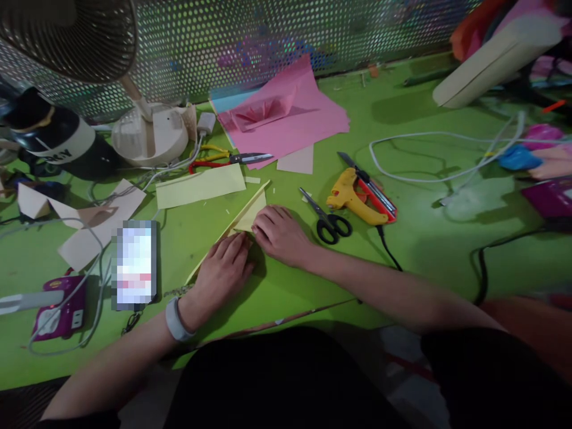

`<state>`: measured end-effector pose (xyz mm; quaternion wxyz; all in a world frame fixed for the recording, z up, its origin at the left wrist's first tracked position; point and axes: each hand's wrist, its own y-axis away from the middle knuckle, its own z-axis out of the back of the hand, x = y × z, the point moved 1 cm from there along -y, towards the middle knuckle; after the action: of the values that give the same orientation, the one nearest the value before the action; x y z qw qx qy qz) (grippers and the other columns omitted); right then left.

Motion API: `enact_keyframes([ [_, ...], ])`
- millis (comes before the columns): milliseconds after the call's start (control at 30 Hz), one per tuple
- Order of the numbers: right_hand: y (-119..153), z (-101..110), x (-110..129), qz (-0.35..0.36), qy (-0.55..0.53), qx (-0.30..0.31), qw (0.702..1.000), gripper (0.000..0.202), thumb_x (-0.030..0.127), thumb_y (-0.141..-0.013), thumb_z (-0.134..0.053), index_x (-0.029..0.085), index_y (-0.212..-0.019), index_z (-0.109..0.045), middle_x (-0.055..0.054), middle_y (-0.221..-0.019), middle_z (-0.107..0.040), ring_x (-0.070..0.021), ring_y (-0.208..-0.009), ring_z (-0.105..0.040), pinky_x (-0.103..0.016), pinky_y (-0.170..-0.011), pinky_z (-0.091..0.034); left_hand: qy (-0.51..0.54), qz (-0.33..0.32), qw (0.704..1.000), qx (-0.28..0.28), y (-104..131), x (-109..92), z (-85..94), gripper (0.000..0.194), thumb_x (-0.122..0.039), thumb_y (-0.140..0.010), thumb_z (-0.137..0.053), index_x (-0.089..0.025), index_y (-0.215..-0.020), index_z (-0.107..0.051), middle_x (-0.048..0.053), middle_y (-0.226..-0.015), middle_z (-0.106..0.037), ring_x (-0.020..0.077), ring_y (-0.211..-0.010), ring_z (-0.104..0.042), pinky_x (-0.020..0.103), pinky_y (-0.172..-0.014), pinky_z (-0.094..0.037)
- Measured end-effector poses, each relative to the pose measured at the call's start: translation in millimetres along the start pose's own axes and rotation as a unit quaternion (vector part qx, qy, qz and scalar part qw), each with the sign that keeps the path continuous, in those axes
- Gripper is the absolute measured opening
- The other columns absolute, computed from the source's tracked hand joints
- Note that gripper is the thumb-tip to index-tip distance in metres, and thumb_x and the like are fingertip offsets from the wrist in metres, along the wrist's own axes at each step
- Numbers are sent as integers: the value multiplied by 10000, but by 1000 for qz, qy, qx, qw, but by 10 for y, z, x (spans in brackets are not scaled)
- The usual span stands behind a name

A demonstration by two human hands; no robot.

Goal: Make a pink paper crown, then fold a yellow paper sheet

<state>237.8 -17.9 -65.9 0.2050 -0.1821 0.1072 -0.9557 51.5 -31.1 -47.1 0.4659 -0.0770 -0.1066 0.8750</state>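
Observation:
A folded strip of pale yellow paper [254,215] lies slantwise on the green table [286,292]. My left hand [224,265], with a grey band on its wrist, presses on the paper's lower part, fingers bent and close together. Beside it, my right hand [283,235] pinches the paper's edge near the middle, its fingers curled. The fingertips of both hands are partly hidden. Black-handled scissors [328,220] lie right of my right hand, next to a yellow glue gun [355,199] and a red cutter [378,199]. A flat yellow paper strip [201,186] lies beyond my left hand.
Pink paper sheets [322,119] and red-and-yellow-handled pliers [232,159] lie farther back. On the left are a phone [136,262], a purple power socket [60,310], a fan [149,134] and a dark bottle [67,143]. A white cable [415,179] loops at right.

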Motion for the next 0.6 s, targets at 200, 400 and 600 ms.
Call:
enact_keyframes([
  [200,6,0,0,-7,-4,9,1000,197,180,-979,-397,163,-923,-585,-114,-938,-611,-232,-879,-534,-399,-826,-467,8,50,998,29,37,-10,-21,435,-343,-992,-484,-34,-1284,-574,239,-1286,-632,351,-1187,-606,497,-931,-566],
  [400,0,-4,8,-13,-12,22,1000,215,181,-983,-373,171,-926,-580,-116,-951,-611,-237,-889,-525,-413,-831,-483,10,75,996,56,67,-56,27,487,-382,-996,-478,-61,-1358,-531,240,-1392,-565,355,-1239,-584,494,-949,-557],
  [600,-3,-13,10,-10,-21,23,999,208,161,-982,-374,159,-947,-579,-121,-964,-609,-233,-908,-536,-403,-845,-502,-24,61,996,67,50,-95,32,604,-474,-1005,-440,-19,-1400,-482,236,-1442,-527,350,-1297,-544,478,-1002,-514],
])
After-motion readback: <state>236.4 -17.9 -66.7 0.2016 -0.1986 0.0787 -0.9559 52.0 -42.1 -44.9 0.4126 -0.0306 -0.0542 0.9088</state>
